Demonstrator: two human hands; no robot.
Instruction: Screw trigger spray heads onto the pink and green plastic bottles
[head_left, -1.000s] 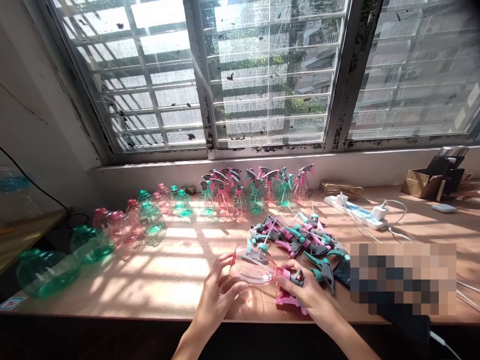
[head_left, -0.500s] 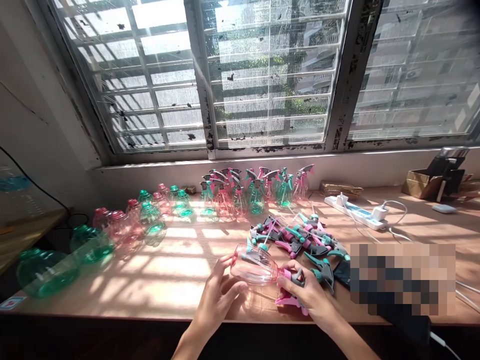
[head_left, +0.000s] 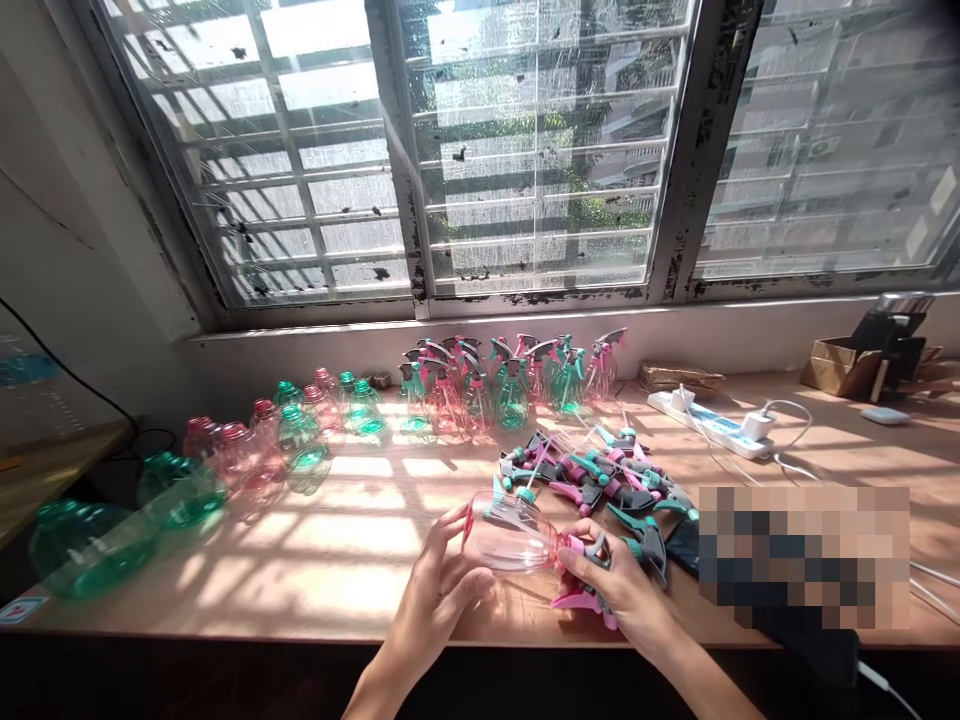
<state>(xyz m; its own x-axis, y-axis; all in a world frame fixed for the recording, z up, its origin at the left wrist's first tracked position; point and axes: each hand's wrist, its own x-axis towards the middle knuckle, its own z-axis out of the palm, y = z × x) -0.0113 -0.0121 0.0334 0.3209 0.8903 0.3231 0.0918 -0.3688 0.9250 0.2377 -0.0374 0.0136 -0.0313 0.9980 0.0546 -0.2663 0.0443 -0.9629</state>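
A clear pink spray bottle (head_left: 510,535) lies sideways between my two hands, just above the table's front part. My left hand (head_left: 444,572) is curled around its base end. At the neck end, my right hand (head_left: 609,572) closes on a pink and grey trigger spray head (head_left: 576,545), which meets the bottle's mouth. Part of that head is hidden by my fingers. Another pink trigger piece (head_left: 581,600) shows below my right hand. Just behind lies a heap of loose trigger spray heads (head_left: 600,470) in pink, teal and grey.
Open green bottles (head_left: 94,550) and pink bottles (head_left: 244,455) stand along the left. Several bottles with spray heads (head_left: 514,395) are grouped by the window wall. A white power strip (head_left: 709,425) with cables sits at right, near a dark phone-like object (head_left: 682,548) and a cardboard box (head_left: 836,365).
My hands and the bottle stay in nearly the same place. The fingers of my right hand have shifted slightly around the spray head at the neck.
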